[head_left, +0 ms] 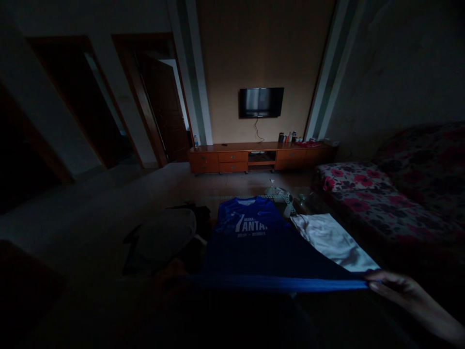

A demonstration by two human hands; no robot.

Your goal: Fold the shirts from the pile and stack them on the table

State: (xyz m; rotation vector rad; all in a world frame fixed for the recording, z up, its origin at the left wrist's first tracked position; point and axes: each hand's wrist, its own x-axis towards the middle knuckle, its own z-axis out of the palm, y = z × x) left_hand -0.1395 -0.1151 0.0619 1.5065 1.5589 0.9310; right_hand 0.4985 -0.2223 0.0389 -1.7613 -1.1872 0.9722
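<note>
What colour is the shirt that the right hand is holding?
The shirt is blue with white lettering on it, seen best in the head view.

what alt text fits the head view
The right hand pinches the hem of a blue jersey spread flat in a dim living room, a white garment beside it. A wall television hangs above a wooden cabinet.

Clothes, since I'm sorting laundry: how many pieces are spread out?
3: a blue shirt in the middle, a white piece right of it, a grey one left; darkness may hide more.
</note>
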